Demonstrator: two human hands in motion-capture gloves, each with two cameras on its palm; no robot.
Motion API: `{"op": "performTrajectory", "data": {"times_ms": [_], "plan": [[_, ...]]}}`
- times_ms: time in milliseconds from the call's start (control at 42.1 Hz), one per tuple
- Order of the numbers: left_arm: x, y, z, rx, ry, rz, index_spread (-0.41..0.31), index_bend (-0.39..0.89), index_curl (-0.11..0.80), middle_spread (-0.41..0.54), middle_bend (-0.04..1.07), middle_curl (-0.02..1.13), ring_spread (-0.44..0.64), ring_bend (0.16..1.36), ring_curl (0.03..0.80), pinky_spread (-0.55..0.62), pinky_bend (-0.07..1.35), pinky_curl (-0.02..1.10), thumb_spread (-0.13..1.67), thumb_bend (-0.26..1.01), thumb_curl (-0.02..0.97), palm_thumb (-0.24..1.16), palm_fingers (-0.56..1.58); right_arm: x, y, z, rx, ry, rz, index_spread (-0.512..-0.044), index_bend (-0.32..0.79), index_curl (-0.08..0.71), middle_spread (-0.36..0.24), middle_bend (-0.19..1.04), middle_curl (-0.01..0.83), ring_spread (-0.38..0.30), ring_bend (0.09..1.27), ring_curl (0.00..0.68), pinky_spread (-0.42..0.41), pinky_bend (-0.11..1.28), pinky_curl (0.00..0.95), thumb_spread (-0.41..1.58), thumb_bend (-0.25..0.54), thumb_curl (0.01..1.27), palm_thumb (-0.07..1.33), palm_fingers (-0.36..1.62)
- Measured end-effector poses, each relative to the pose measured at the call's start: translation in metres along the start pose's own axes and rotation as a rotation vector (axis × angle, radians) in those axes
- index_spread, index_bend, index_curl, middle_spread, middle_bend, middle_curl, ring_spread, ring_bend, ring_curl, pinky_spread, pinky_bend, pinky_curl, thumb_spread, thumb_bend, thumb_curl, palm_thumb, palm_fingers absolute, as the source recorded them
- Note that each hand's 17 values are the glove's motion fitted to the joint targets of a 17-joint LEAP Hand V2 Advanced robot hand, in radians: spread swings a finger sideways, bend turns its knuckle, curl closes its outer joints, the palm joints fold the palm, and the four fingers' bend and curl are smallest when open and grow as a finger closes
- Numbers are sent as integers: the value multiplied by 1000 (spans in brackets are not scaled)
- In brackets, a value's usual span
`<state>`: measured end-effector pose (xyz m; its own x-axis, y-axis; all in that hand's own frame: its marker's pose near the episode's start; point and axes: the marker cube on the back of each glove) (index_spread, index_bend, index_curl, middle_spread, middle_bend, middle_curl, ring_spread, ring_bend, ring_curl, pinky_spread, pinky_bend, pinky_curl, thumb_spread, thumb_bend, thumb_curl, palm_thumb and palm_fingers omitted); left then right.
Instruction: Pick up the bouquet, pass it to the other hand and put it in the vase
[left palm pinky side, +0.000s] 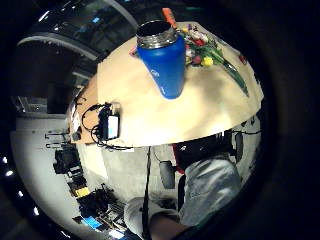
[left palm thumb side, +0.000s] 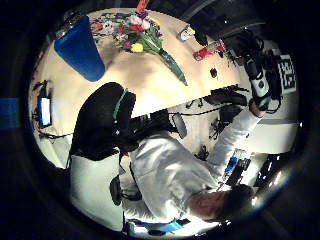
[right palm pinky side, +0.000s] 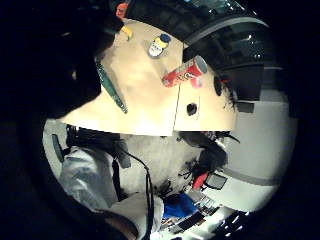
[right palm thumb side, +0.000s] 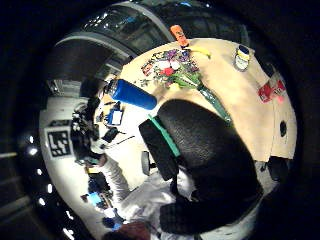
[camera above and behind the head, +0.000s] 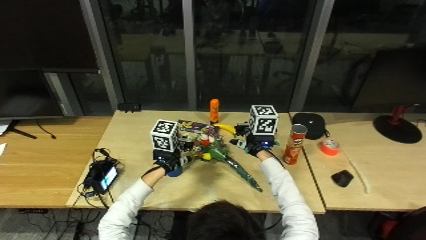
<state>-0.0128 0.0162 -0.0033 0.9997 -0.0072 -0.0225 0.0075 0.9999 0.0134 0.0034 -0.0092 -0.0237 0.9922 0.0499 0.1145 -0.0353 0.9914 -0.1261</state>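
Green-stemmed bouquet (camera above and behind the head: 216, 150) flat on table (camera above and behind the head: 200, 185) beside blue vase (left palm pinky side: 164, 57), between raised, seemingly empty hands (camera above and behind the head: 166, 160) (camera above and behind the head: 258, 145), fingers unclear.

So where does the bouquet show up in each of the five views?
Outside view: bouquet lies on the table between the hands.
Left little finger view: behind the blue vase.
Left thumb view: beside the vase.
Right little finger view: only its green stem wrap.
Right thumb view.
Shared landmark: the red can.

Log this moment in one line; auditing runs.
mixed-flower bouquet: lying flat | blue metal bottle: upright | left hand, right hand: aloft
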Motion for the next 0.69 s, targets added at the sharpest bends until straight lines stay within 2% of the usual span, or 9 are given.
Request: {"op": "performTrajectory", "data": {"times_ms": [71, 143, 333, 594, 690], "plan": [[1, 1, 1, 8, 9, 10, 43, 159, 234, 282, 188, 237, 372, 512, 214, 365, 288, 240, 1085, 76, 236, 416, 289, 10, -12, 1, -8, -30, 49, -352, 74, 88, 32, 255, 251, 98, 591, 255, 233, 597, 295, 1194, 77, 154, 292, 333], [0, 0, 5, 9, 12, 14, 43, 159, 244, 284, 187, 247, 375, 515, 220, 367, 287, 250, 1096, 59, 247, 423, 284, 21, -27, 10, -5, -42, 103, -295, 40, 75, 51, 263, 266, 83, 662, 279, 221, 643, 309, 1176, 66, 173, 312, 440], [-3, 0, 14, -19, 15, 15, 44, 158, 266, 287, 187, 268, 379, 521, 232, 372, 284, 273, 1113, 18, 271, 440, 275, 51, -56, 56, -26, -133, 179, -204, 32, 64, 72, 273, 298, 54, 710, 316, 205, 724, 348, 1135, 27, 212, 347, 450], [-2, -9, 27, -36, 28, 16, 44, 157, 287, 289, 186, 290, 378, 521, 242, 375, 280, 296, 1124, -16, 294, 458, 265, 82, -88, 151, -68, -218, 209, -155, 39, 56, 78, 269, 328, 21, 737, 339, 193, 784, 370, 1062, 16, 279, 485, 447], [1, -9, 29, -39, 32, 22, 44, 156, 292, 289, 185, 296, 378, 522, 246, 375, 279, 303, 1126, -18, 299, 460, 263, 81, -78, 164, -83, -187, 263, -146, 52, 59, 74, 266, 336, 6, 742, 343, 185, 789, 370, 1051, -4, 291, 505, 457]]}}
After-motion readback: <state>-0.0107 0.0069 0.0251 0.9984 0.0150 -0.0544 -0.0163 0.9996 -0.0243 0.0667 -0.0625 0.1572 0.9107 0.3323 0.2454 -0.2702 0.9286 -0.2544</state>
